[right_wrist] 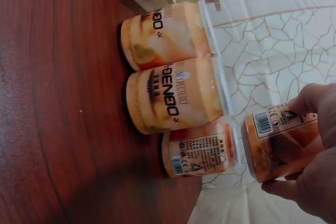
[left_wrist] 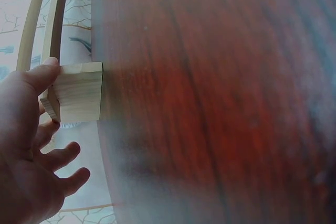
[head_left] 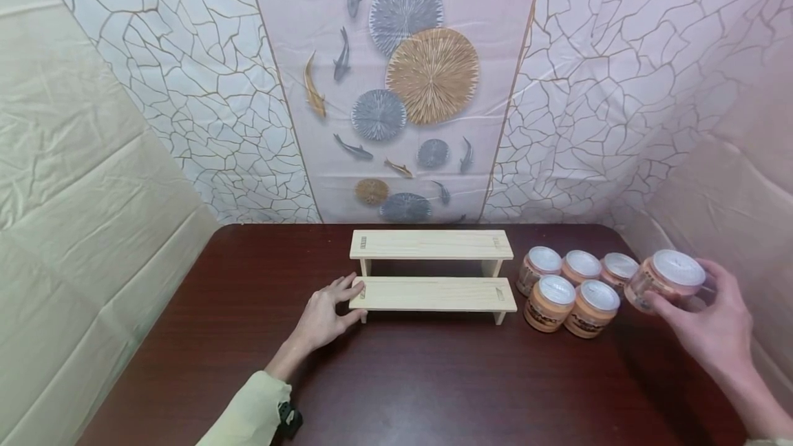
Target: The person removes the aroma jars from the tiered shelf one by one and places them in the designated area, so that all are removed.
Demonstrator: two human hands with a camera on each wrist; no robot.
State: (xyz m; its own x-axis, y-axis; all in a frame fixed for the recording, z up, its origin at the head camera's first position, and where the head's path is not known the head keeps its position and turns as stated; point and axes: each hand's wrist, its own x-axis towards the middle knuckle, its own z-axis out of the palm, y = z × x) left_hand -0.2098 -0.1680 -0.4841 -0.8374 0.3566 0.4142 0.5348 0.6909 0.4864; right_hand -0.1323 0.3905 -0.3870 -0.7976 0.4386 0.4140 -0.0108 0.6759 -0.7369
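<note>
A two-tier pale wooden shelf point(head_left: 434, 293) stands on the dark table. My left hand point(head_left: 325, 312) pinches the left end of its lower board; in the left wrist view the thumb and index finger meet the board beside its leg point(left_wrist: 79, 95), the other fingers spread loosely. My right hand point(head_left: 721, 319) holds a jar point(head_left: 664, 281) with a whitish lid and orange contents, raised at the right beside a group of similar jars. In the right wrist view that held jar point(right_wrist: 278, 140) shows a barcode label, clear of the tabletop, with thumb and fingers on opposite sides.
Several more jars, such as the front one point(head_left: 591, 310), stand close together just right of the shelf. The brown table point(head_left: 396, 384) meets a patterned cloth backdrop point(head_left: 409, 157) behind and plain cloth walls at both sides.
</note>
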